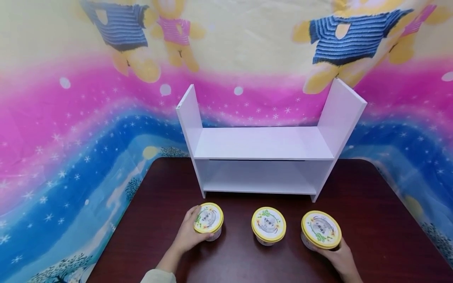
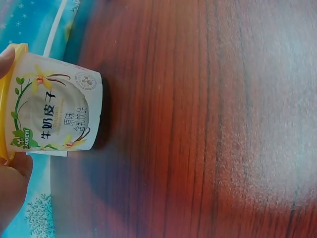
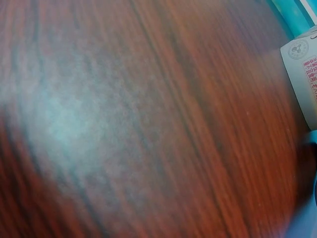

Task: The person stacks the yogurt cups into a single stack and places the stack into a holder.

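Observation:
Three round white tubs with yellow-rimmed lids stand in a row in the head view. My left hand (image 1: 186,234) grips the left tub (image 1: 209,218), thumb on its near side and fingers at its far left. Close up in the left wrist view, that tub (image 2: 57,106) shows a printed front with yellow flowers and dark lettering. On the other side, my right hand (image 1: 340,258) holds the right tub (image 1: 321,229), which tilts a little; most of its fingers are hidden behind it. Between the hands stands the middle tub (image 1: 269,225), untouched. Only a corner of a tub (image 3: 303,79) enters the right wrist view.
A white two-level shelf (image 1: 263,143) with tall side panels stands at the back of the dark red-brown table (image 1: 159,196), just behind the tubs. Behind it hangs a colourful cloth (image 1: 240,70) printed with bears and snowflakes.

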### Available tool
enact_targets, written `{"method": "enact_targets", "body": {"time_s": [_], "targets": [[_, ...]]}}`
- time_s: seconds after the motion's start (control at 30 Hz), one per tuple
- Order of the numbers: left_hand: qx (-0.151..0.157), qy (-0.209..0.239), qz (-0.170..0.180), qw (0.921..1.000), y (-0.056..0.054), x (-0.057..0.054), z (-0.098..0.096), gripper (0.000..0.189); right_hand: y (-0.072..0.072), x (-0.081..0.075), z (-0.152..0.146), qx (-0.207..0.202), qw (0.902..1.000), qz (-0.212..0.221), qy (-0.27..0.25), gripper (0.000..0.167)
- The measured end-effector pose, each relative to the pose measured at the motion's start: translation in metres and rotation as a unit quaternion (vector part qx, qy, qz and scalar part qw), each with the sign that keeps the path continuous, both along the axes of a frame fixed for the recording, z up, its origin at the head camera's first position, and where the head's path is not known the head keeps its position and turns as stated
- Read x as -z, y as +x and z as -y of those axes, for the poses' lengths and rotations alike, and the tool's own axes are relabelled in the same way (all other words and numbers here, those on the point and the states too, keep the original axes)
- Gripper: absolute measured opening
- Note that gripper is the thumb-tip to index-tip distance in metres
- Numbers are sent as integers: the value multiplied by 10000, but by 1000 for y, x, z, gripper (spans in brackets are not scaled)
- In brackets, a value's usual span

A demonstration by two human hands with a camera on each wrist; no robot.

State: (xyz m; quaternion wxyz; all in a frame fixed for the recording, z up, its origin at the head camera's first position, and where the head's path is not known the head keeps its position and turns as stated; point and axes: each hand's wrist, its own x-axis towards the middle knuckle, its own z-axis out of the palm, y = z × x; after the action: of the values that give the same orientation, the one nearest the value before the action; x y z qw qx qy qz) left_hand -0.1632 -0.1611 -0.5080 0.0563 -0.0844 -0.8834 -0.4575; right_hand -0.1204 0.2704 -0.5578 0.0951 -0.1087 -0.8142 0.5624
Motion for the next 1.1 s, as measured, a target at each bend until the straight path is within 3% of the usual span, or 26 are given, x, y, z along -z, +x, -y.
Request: {"method": "enact_targets", "body": {"time_s": [0.23, 0.5, 0.83, 0.9, 1.1], "targets": [[-60, 246, -146, 9996, 2, -11, -6, 100, 0, -1, -1, -15, 10000, 27, 25, 82], [2, 519, -195, 9985, 4, -30, -17, 100, -3, -3, 0, 65, 9993, 306, 222, 83], [435, 662, -290, 9964, 7, -56, -34, 97, -3, -3, -2, 244, 9989, 307, 275, 84], [513, 654, -349, 9959, 8, -63, -38, 96, -3, -2, -2, 226, 9986, 385, 296, 85], [853, 795, -515, 9918, 18, -98, -54, 90, -2, 1, 0, 204, 9971, 682, 282, 88]]}}
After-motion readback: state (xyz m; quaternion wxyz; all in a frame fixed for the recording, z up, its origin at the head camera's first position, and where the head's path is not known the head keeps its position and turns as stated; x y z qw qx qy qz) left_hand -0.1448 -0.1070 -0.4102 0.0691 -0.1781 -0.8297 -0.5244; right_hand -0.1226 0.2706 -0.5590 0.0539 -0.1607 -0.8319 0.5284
